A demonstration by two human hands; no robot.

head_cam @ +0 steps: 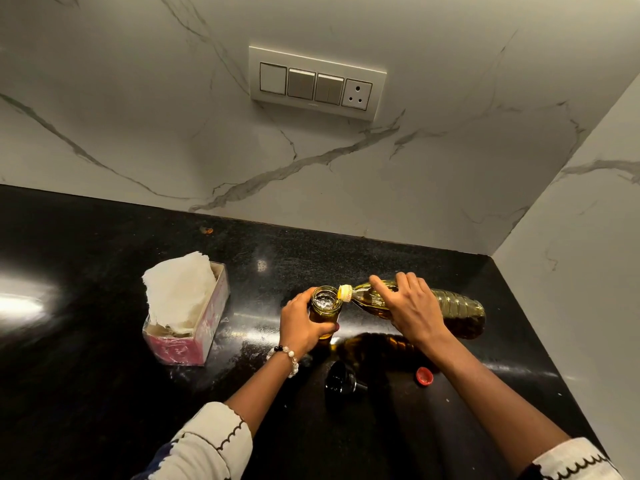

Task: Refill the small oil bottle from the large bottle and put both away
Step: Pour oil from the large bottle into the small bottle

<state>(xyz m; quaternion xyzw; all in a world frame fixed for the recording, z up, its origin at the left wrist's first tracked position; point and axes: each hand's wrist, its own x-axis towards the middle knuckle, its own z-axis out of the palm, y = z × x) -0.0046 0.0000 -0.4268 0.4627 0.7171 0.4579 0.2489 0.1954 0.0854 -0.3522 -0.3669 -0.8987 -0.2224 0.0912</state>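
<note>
The small glass oil bottle (325, 308) stands upright on the black counter, its mouth uncovered and oil inside. My left hand (302, 323) grips its side. The large clear plastic bottle (457, 308) of yellow oil lies tilted almost flat above the counter, its yellow-ringed neck (344, 293) at the small bottle's rim. My right hand (410, 306) grips the large bottle from above near its shoulder. A red cap (424, 376) and a black lid with a spout (343, 380) lie on the counter in front of the bottles.
A pink tissue box (188, 336) with white paper sticking out stands to the left. The black counter (86, 393) ends at marble walls behind and to the right. A switch panel (317, 83) sits on the back wall. A small orange crumb (207, 230) lies near the wall.
</note>
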